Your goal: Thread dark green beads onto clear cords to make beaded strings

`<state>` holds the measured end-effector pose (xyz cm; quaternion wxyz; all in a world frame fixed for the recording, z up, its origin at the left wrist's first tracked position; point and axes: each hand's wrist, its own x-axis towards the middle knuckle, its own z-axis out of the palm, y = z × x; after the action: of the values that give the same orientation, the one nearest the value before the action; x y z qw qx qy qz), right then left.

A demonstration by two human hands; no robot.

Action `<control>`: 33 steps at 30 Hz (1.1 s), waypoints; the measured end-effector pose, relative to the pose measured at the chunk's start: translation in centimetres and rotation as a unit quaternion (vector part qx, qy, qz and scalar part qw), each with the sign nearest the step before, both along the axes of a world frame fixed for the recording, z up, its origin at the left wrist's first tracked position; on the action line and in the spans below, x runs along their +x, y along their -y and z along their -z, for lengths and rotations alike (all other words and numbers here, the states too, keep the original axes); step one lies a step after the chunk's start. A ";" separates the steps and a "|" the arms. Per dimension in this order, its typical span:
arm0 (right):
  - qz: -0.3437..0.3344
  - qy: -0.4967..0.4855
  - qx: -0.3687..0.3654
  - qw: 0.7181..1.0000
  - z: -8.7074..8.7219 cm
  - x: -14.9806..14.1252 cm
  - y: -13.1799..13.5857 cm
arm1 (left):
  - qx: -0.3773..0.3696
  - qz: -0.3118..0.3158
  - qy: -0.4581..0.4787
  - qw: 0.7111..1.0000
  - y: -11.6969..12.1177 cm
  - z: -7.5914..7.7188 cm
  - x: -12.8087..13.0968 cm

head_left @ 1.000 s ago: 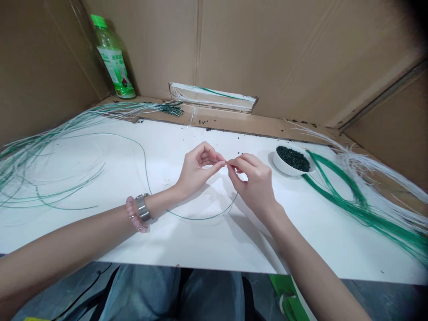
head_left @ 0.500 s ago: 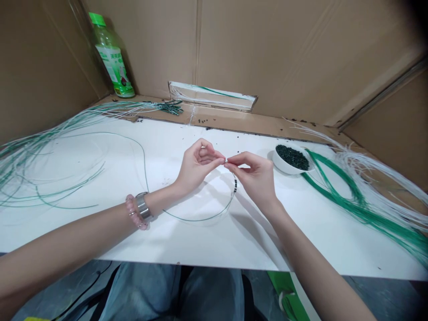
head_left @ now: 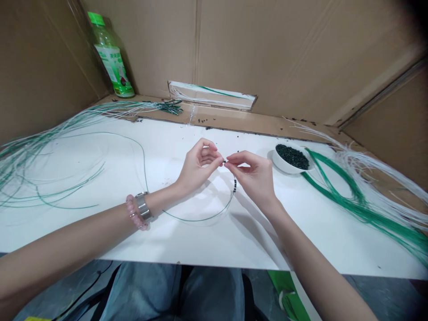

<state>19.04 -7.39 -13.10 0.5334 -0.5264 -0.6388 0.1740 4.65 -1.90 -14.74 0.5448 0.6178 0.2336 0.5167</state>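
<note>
My left hand and my right hand meet fingertip to fingertip above the white table. Both are pinched closed. Between the fingertips is a tiny dark bead at the end of a thin green string. The string curves down from my right hand, loops over the table and runs off to the left. A few dark beads sit threaded on it just below my right hand. A white bowl of dark green beads stands right of my right hand.
Bundles of green and white strings lie at the left and at the right. A green-capped bottle stands in the back left corner. Cardboard walls enclose the table, with a flat packet of strings at the back.
The hands stayed pinched together at the string's end. Threaded beads have come into view on the string below my right hand, and a small bead now shows between the fingertips.
</note>
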 end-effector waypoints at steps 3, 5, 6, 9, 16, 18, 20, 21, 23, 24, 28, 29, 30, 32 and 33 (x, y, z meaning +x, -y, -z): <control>0.009 -0.005 -0.003 1.000 0.0 0.0 0.0 | 0.013 -0.001 -0.010 1.000 0.0 0.1 0.0; 0.002 -0.002 -0.009 1.000 0.0 0.0 0.0 | 0.023 -0.003 -0.018 1.000 -0.1 0.2 0.0; -0.006 0.001 -0.012 1.000 0.0 0.0 0.0 | 0.028 -0.005 -0.021 0.999 -0.2 0.3 0.0; -0.023 0.008 -0.017 1.000 0.0 -0.1 -0.1 | 0.036 -0.014 -0.043 0.998 -0.3 0.4 0.0; -0.019 0.003 -0.028 0.999 0.1 0.0 -0.1 | 0.025 0.000 -0.125 0.992 -0.4 0.1 -0.2; -0.018 0.007 -0.043 0.999 0.1 0.1 -0.1 | 0.041 -0.001 -0.124 0.991 -0.5 0.1 -0.3; -0.021 0.012 -0.056 0.998 0.1 0.1 -0.2 | 0.059 0.003 -0.131 0.990 -0.6 0.2 -0.3; -0.025 0.014 -0.060 0.998 0.0 0.1 -0.2 | 0.068 0.005 -0.138 0.988 -0.7 0.3 -0.3; -0.034 0.020 -0.071 0.997 -0.2 0.1 -0.2 | 0.087 0.005 -0.159 0.983 -0.7 0.3 -0.4; -0.036 0.026 -0.078 0.996 -0.3 0.1 -0.2 | 0.098 0.004 -0.170 0.981 -0.7 0.3 -0.4; -0.005 0.105 -0.132 0.986 -0.6 0.7 -0.2 | 0.136 -0.026 -0.191 0.972 -0.7 0.2 -0.4; 0.007 0.134 -0.152 0.979 -0.7 0.9 -0.2 | 0.140 -0.039 -0.188 0.971 -0.7 0.1 -0.4; 0.016 0.158 -0.170 0.972 -0.8 1.2 -0.1 | 0.142 -0.050 -0.183 0.972 -0.8 0.1 -0.5; 0.021 0.185 -0.192 0.964 -1.0 1.4 -0.1 | 0.142 -0.063 -0.174 0.972 -0.9 0.1 -0.5; 0.014 0.181 -0.190 0.965 -1.0 1.5 -0.1 | 0.140 -0.063 -0.174 0.973 -1.0 0.2 -0.5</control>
<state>20.51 -7.30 -12.05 0.3013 -0.6500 -0.6722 0.1867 4.14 -0.88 -14.94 0.3699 0.7523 0.2884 0.4627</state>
